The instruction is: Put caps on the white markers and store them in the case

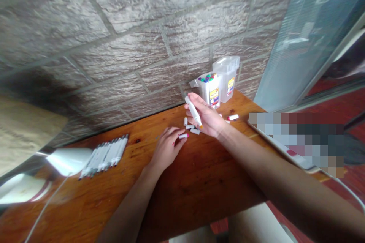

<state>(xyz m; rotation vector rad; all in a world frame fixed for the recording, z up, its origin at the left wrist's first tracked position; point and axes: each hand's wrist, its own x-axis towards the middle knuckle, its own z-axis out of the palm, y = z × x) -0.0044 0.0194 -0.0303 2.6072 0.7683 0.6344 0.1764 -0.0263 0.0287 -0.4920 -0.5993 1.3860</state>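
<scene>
My right hand (207,118) is closed around a white marker (193,111) with an orange tip, held slanted above the wooden table (199,182). My left hand (168,146) rests on the table, its fingertips pinching a small white marker cap (183,136) with a pink end. Several loose caps (191,126) lie between the two hands, and one more cap (233,117) lies to the right. Behind my right hand stands a clear plastic tub (209,89) holding several markers with coloured tops.
A second clear tub or lid (228,78) stands against the stone wall (128,38). A row of several white markers (105,156) lies at the left near a white lamp (68,159). A tablet (285,148) lies at the right edge.
</scene>
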